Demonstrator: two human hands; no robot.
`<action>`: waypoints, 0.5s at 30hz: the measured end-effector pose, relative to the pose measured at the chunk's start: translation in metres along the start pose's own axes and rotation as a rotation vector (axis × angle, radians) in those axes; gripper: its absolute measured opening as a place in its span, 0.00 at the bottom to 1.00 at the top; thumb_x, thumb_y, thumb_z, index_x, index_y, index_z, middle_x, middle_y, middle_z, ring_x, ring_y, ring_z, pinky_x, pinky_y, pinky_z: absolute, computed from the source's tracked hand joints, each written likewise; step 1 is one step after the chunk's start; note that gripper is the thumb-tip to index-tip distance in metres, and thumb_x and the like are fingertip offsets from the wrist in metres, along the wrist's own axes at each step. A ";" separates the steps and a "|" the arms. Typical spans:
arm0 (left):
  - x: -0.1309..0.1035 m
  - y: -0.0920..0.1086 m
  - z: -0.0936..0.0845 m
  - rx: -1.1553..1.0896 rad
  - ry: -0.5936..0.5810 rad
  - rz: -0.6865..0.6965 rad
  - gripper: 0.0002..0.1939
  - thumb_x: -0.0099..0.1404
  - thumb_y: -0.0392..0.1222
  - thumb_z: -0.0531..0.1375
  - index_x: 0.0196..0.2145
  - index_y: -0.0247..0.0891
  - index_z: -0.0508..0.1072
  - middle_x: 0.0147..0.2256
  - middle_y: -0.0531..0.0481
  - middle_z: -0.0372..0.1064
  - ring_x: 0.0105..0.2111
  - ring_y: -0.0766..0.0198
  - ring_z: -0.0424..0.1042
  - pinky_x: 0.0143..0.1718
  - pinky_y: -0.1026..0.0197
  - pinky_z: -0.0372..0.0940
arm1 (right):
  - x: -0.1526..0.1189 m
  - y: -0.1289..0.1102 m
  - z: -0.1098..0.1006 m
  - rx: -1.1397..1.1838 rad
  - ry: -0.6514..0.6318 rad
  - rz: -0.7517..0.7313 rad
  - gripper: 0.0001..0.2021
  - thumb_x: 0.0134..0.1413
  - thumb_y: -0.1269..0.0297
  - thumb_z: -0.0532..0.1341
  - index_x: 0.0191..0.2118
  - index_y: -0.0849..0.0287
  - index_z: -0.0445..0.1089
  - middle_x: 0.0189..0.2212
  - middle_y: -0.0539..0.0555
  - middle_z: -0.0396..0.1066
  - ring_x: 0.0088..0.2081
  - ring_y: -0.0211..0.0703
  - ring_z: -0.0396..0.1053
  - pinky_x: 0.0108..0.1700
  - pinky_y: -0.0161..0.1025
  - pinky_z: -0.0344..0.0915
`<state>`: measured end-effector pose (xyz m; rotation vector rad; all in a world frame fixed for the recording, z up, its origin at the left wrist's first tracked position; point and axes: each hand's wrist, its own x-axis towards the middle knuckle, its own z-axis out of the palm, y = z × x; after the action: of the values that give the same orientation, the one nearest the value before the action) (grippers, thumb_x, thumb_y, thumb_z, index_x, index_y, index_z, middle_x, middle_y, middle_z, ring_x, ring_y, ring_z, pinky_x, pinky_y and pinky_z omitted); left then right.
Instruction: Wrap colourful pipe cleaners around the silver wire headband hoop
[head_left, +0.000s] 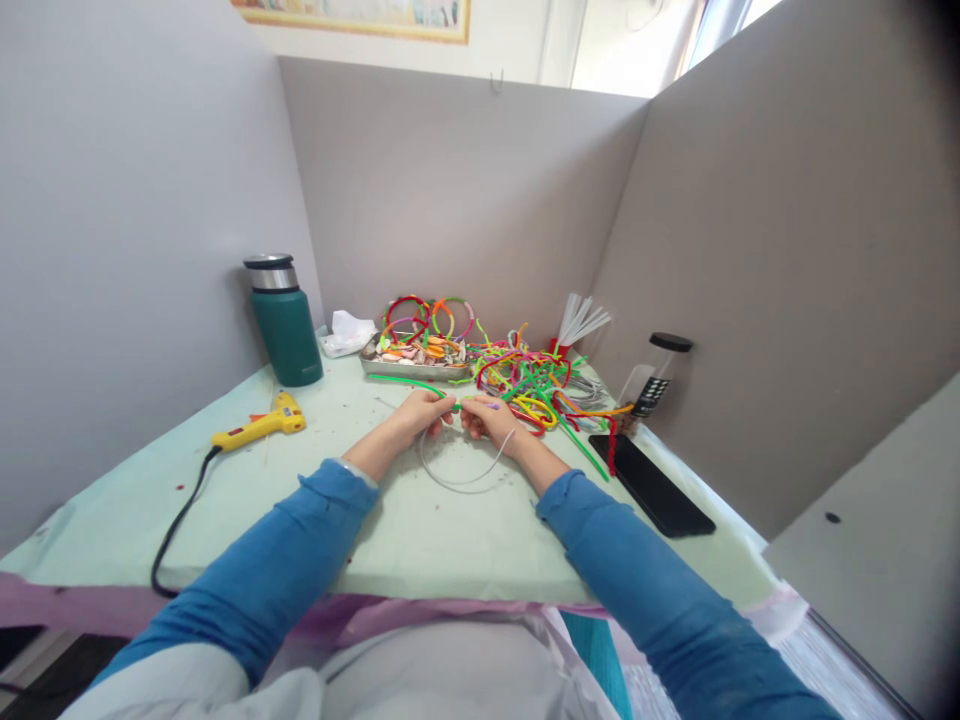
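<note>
My left hand is closed, its thumb and fingers pinching a green pipe cleaner, whose free end stretches out to the left. Right beside it, my right hand is closed on a thin grey wire, which bends in a loop below both hands. A short green wrapped part shows between the fingertips. Some purple shows at my right fingers. How the pipe cleaner and wire meet is mostly covered by the fingers.
Beyond my hands are a metal tray with colourful wrapped rings and a tangled pile of pipe cleaners. A yellow glue gun and green bottle stand left; a black phone and clear black-lidded container are right. Grey partitions surround the table.
</note>
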<state>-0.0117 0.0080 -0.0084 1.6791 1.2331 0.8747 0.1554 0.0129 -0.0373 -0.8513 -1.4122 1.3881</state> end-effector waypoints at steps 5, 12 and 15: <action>0.000 0.000 0.000 -0.011 0.002 0.001 0.23 0.57 0.59 0.58 0.21 0.33 0.69 0.11 0.53 0.58 0.12 0.71 0.55 0.18 0.65 0.46 | 0.000 0.000 0.000 0.002 0.000 0.002 0.17 0.41 0.51 0.66 0.23 0.62 0.68 0.17 0.48 0.68 0.15 0.30 0.60 0.18 0.31 0.55; 0.000 0.000 -0.001 0.006 -0.004 0.004 0.24 0.58 0.59 0.58 0.21 0.33 0.69 0.11 0.52 0.58 0.12 0.71 0.54 0.18 0.65 0.46 | 0.001 0.001 0.000 0.000 0.007 0.008 0.16 0.41 0.52 0.67 0.24 0.61 0.68 0.17 0.48 0.68 0.15 0.30 0.60 0.18 0.30 0.55; 0.000 -0.001 -0.001 0.004 0.001 0.000 0.24 0.57 0.60 0.58 0.21 0.33 0.69 0.11 0.52 0.57 0.12 0.71 0.54 0.18 0.65 0.46 | 0.001 0.001 0.001 -0.007 0.008 0.003 0.16 0.41 0.52 0.66 0.24 0.62 0.68 0.17 0.48 0.68 0.15 0.30 0.60 0.17 0.30 0.54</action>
<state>-0.0127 0.0087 -0.0090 1.6825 1.2364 0.8734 0.1545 0.0133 -0.0377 -0.8625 -1.4108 1.3810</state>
